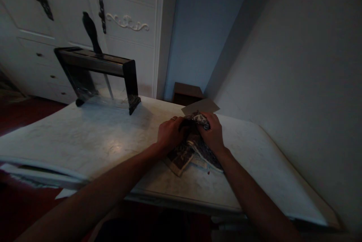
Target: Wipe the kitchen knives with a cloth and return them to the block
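Note:
A dark brown patterned cloth (181, 157) with a pale edge lies bunched on the white marbled tabletop (113, 136). My left hand (170, 131), with a ring on one finger, is closed on the cloth's left upper part. On the other side my right hand (211, 131) grips a crumpled fold at the top right. Both hands are close together, and the cloth's lower corners spread toward me on the table. The fingertips are partly hidden in the folds. Just beyond the hands lies a flat grey-brown sheet (201, 106) at the table's far edge.
A black-framed, clear-sided holder (97, 66) with a dark-handled tool (91, 32) upright in it stands at the back left. Behind are white cabinets (127, 45) and a brown box-like piece (187, 91). A pale wall (296, 64) borders the right side.

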Available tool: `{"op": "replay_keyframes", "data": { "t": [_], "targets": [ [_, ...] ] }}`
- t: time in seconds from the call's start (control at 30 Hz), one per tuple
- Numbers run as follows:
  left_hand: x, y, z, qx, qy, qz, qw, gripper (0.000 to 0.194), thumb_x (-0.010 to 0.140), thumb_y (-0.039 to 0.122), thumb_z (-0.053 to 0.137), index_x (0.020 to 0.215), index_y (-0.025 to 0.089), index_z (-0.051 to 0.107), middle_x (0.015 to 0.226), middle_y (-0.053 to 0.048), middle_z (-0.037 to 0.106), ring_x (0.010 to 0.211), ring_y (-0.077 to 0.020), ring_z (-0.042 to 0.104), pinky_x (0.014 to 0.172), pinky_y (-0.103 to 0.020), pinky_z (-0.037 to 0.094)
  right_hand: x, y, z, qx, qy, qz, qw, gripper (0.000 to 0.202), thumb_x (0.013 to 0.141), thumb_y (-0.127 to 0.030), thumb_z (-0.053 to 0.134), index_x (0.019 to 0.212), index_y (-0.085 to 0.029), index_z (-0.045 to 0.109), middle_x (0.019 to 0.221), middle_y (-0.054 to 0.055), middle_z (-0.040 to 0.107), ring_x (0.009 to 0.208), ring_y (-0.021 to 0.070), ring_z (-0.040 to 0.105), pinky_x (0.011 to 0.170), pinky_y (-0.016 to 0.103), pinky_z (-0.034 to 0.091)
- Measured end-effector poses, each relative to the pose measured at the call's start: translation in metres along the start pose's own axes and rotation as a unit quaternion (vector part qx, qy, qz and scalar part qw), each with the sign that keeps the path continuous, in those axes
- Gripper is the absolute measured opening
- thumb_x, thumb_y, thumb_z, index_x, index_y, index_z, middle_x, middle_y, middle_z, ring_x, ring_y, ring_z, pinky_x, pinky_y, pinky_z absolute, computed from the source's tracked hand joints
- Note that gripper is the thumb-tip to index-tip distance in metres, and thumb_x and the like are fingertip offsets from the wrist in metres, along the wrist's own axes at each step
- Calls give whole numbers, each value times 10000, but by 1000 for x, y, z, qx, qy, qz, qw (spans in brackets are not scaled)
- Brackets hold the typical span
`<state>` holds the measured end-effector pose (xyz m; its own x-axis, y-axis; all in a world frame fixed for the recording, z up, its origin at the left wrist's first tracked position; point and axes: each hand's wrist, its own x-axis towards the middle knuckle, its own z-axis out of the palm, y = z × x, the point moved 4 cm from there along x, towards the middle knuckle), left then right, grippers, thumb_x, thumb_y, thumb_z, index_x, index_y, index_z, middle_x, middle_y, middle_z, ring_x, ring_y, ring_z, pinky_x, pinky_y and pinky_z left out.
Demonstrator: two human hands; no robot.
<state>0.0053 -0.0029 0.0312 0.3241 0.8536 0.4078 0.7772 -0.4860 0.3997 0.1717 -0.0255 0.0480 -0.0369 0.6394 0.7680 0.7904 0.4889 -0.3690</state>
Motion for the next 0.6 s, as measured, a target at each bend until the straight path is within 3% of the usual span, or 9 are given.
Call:
{"op": "replay_keyframes", "data": {
  "t": [0.1, 0.23, 0.37, 0.6],
  "targets": [
    [0, 2, 0, 13, -8, 15, 1000, 254, 876, 355, 542, 1087, 244, 628, 1005, -26, 669, 900, -209, 636, 748, -305, 452, 1, 2, 2, -2, -19, -13, 1000, 241, 820, -296, 584, 1046, -220, 625, 1015, 65, 647, 983, 247, 564, 891, 398, 440],
    [-1, 5, 1, 13, -10, 35, 999, 281, 886, 394, 526, 1115, 275, 637, 1004, -25, 666, 880, -205, 635, 751, -303, 447, 3, 15, 0, -11, -12, 43, 999, 261, 820, -318, 556, 1048, -217, 633, 1044, 72, 645, 1019, 256, 555, 944, 414, 412],
    [-2, 5, 2, 8, -13, 34, 999, 287, 888, 398, 521, 1127, 289, 638, 1017, -26, 669, 889, -206, 634, 759, -300, 445, 4, 32, -4, -21, 18, 96, 995, 294, 813, -344, 546, 1066, -214, 621, 1082, 77, 637, 1071, 257, 534, 999, 426, 376],
    [-1, 6, 2, 5, -15, 27, 1000, 298, 880, 393, 535, 1141, 288, 635, 1027, -29, 674, 916, -213, 634, 782, -300, 445, 3, 52, -10, -47, 67, 168, 982, 331, 789, -376, 536, 1054, -186, 594, 1046, 89, 627, 998, 245, 537, 943, 400, 392]
  ]
}}
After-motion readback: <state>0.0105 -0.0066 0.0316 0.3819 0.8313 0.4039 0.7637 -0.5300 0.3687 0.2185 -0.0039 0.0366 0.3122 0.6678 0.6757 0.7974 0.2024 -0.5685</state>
